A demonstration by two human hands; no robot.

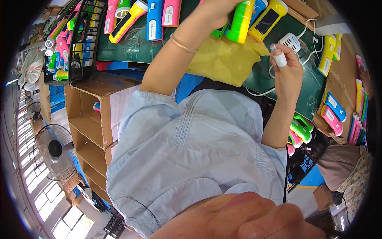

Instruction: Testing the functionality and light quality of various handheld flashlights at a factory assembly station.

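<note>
Dark green table (133, 49), top cut off by the frame. Left hand (221, 8) partly out of view, forearm slanting up-right; fingers mostly hidden at the green-and-yellow plastic flashlight (241, 24) by the yellow sheet (223, 59), grip unconfirmed. Right hand (289, 68) raised, fingers curled around small white cylinder (280, 60); pinched or worn, can't tell.

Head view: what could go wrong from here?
The white cable passes close to the right hand and its forearm; it might snag there and perhaps tug the white charger block.

The green-and-yellow flashlight at the left hand is close to a yellow flashlight, so the two could knock together.

The yellow cloth seems to reach the near edge of the table; it could get pulled askew.
</note>
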